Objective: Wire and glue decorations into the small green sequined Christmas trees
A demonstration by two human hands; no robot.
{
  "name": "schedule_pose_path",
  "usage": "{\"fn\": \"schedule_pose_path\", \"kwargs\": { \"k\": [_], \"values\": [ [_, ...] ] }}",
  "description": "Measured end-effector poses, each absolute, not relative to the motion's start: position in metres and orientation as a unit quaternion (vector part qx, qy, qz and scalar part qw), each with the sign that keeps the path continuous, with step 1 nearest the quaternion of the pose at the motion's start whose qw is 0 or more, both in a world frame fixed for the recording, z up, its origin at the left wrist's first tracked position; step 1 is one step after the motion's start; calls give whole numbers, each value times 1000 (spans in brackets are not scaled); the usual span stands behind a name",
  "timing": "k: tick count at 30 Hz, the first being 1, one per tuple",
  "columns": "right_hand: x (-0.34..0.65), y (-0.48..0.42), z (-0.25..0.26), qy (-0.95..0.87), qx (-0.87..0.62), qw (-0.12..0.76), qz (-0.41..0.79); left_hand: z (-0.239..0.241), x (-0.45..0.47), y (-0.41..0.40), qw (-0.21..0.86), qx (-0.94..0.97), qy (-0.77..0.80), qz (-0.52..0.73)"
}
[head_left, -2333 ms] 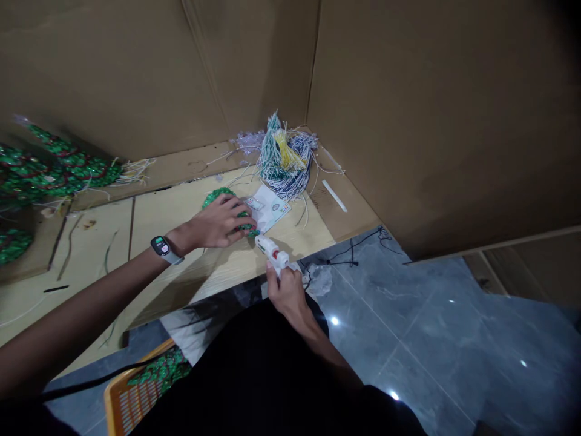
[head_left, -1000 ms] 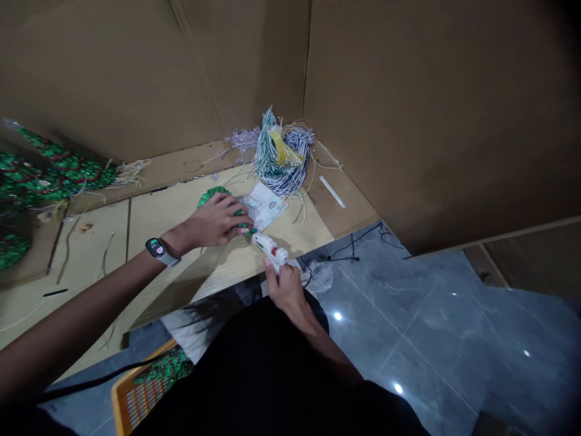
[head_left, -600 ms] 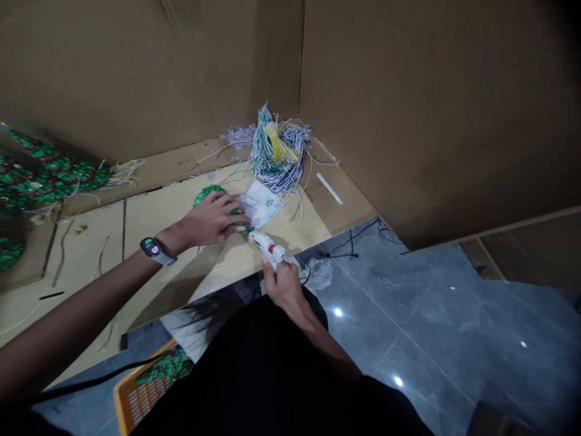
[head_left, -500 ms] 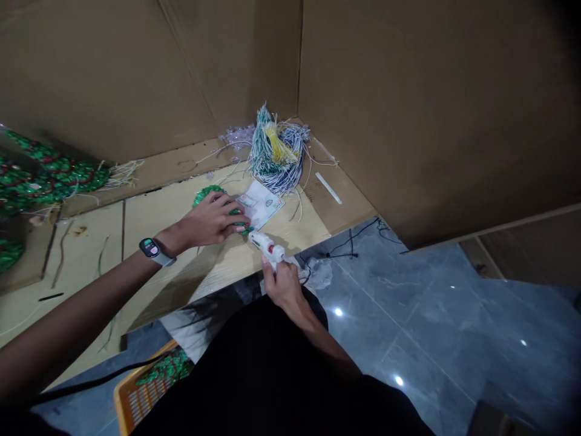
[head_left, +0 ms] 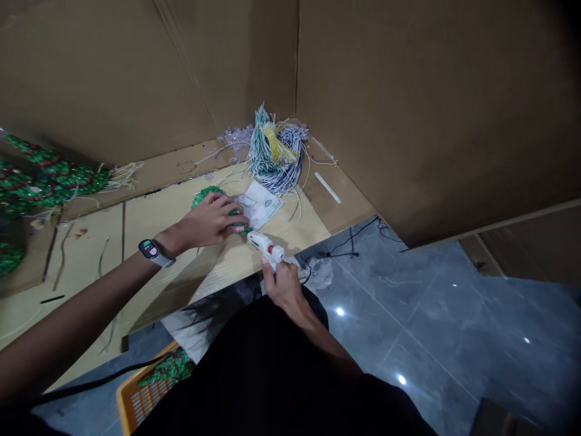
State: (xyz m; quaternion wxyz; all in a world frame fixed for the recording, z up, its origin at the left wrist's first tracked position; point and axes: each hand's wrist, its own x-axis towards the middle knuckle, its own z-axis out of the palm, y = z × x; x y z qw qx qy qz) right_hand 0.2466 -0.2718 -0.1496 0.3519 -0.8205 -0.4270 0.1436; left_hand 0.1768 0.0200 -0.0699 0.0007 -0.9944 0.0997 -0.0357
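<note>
Left hand (head_left: 216,219): fingers bent over green beaded piece (head_left: 205,194) on tabletop (head_left: 157,219); grip could not be told
Right hand (head_left: 285,284): fingers wrapped round glue gun (head_left: 267,246)
Nozzle: just beside piece; gluing, probably
Next move: called for steady aim

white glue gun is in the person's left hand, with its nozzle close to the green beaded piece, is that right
Not quite: the head view shows the white glue gun in the right hand, not the left hand, which lies over the green beaded piece. The nozzle is indeed close to that piece.
</note>
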Motion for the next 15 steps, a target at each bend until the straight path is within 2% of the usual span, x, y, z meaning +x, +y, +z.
{"fn": "schedule_pose_path", "kwargs": {
  "k": [15],
  "values": [
    [247, -271, -149, -430, -813, 362, 148, -70, 178, 21, -5, -995, 95, -28]
  ]
}}
